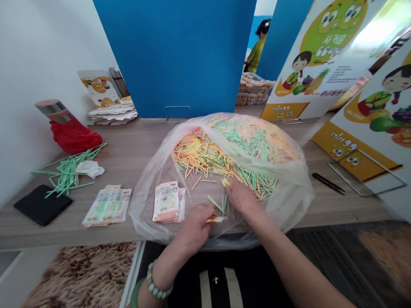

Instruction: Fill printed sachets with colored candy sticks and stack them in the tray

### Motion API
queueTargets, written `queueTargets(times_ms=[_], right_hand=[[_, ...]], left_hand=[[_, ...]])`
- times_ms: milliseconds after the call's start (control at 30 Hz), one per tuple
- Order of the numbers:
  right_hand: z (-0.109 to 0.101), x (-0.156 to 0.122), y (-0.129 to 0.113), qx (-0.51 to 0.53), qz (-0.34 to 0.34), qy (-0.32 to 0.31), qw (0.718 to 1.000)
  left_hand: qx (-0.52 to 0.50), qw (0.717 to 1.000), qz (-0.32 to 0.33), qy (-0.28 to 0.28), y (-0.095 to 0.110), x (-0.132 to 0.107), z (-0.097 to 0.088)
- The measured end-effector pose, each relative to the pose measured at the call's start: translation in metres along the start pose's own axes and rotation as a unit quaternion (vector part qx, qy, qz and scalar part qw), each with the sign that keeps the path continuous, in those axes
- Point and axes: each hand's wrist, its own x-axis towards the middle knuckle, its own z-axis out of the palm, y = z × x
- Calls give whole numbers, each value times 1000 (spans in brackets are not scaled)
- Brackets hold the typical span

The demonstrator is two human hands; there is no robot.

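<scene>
My left hand [197,223] is closed on a small printed packet [216,219], seen nearly edge-on at the front of a large clear plastic bag [148,174]. Closed fingers of my right hand [242,198] pinch a few short yellow sticks [226,182] at the near edge of a heap of thin coloured sticks [205,156]. The heap, in yellow, green and pink, lies in the bag's open mouth. Loose green sticks [215,202] lie between my hands. Left of them, a stack of small packets with striped edges [166,202] rests on the plastic.
Filled packets [108,205], a black flat object [42,205], long green sticks [68,171] and a red bag [71,135] occupy the left side. Black tweezers [328,183] lie at right, near printed boards [360,152]. A blue panel [177,51] stands behind; a person [256,52] shows beyond it.
</scene>
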Motion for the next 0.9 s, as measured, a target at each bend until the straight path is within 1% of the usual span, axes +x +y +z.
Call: queueTargets(times_ms=[100,200,267,300,333,367,400,433,500,533,567,600,633,667,700,733,833,900], right_hand=[[5,9,-6,-10,-18,-7,1000],[6,18,-1,19,-59,-6,998],[5,23,6,31,-63,4,998],[4,25,10,43,-64,14,997],[4,26,14,77,-67,27,994],[4,25,17,138,-72,39,987],[4,24,19,221,-79,44,971],[4,21,20,317,-88,40,944],[6,12,14,490,-104,5,865],[8,7,8,544,-110,-20,832],[10,2,1,579,-119,-46,805],[12,-3,-8,600,-128,-68,787],[15,-7,-17,609,-134,-85,777],[19,-10,-26,605,-141,-93,778],[24,-13,-34,588,-154,-90,789],[29,-16,-41,560,-173,-78,807],[46,-20,-55,439,-250,-5,863],[54,-22,-57,366,-284,13,886]], left_hand=[[53,998,23,-20,-10,1,10],[49,997,46,-37,-15,3,9],[47,996,50,-50,-15,3,7],[47,996,49,-58,-15,3,7],[44,996,45,-65,-14,3,6],[37,996,41,-69,-14,2,6],[21,997,33,-67,-13,1,5],[-6,998,21,-60,-11,0,4],[-89,996,-11,-20,-8,-4,-2],[-133,991,-29,13,-5,-6,-6],[-171,983,-40,50,-2,-7,-11],[-199,975,-44,87,1,-8,-17],[-219,967,-41,121,4,-9,-22],[-231,961,-36,146,8,-9,-26],[-240,957,-31,161,10,-9,-28],[-249,953,-30,168,12,-8,-29],[-284,938,-64,185,9,-7,-20],[-323,917,-95,215,3,-9,-11]])
